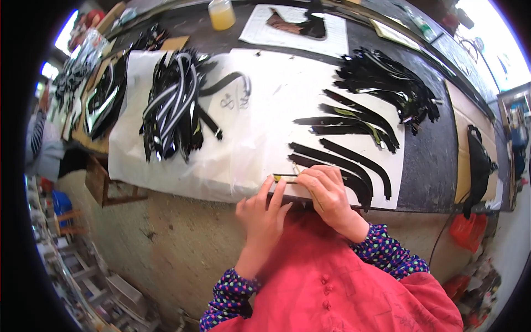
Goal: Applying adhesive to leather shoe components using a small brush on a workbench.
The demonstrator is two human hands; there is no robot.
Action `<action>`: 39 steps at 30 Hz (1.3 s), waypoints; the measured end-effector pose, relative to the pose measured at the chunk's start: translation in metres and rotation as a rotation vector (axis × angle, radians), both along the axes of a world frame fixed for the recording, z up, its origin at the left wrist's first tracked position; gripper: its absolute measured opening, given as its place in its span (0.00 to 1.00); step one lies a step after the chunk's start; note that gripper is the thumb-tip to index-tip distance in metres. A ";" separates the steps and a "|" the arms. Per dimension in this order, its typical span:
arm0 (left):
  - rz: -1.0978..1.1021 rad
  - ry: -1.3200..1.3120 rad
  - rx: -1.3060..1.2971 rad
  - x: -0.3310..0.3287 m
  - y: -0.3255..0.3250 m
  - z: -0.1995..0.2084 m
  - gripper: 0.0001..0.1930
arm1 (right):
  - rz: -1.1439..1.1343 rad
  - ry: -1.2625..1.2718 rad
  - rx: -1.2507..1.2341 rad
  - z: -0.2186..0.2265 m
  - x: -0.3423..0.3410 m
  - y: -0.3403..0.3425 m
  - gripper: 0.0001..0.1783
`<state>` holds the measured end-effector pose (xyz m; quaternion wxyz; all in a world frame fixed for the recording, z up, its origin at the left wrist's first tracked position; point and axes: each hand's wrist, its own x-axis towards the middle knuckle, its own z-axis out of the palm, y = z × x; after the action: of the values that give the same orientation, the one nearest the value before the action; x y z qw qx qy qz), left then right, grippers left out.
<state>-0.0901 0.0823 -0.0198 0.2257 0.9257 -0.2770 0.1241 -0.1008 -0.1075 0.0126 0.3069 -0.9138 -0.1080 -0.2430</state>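
At the table's near edge, my left hand (263, 214) has its fingers stretched out and apart. Two of its fingertips press on a short narrow strip (287, 179) with a yellowish patch. Beside it, my right hand (327, 193) is closed in a pinch around a slim stick-like tool, its tip close to the strip; the hand hides most of it. Several curved black strips (357, 160) lie spread on white paper just beyond my right hand. Farther up is another group of black strips (359, 119), a few with yellow-green patches.
A thick pile of black strips (387, 83) lies at the far right, another bundle (177, 105) on the left paper (238, 149). A jar of yellow liquid (222, 15) stands at the back. A red basket (467, 231) sits below the table's right end; a wooden stool (113, 185) stands left.
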 end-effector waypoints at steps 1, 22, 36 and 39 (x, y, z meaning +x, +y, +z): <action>-0.032 -0.018 0.009 0.003 0.000 0.003 0.30 | -0.002 -0.005 0.003 0.002 0.000 -0.001 0.13; -0.430 0.088 -0.124 0.039 -0.068 0.054 0.22 | -0.473 -0.145 0.458 0.030 -0.041 -0.103 0.08; -0.722 0.468 0.327 0.096 -0.165 0.081 0.24 | -0.743 -0.032 0.166 0.008 -0.119 -0.146 0.08; -0.705 0.457 0.320 0.107 -0.165 0.072 0.11 | -0.549 0.054 0.156 0.009 -0.100 -0.118 0.12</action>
<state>0.0171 -0.0830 0.0519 0.1633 0.8018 -0.5342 -0.2123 -0.2007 -0.2250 0.0217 0.3018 -0.8887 0.1706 -0.2999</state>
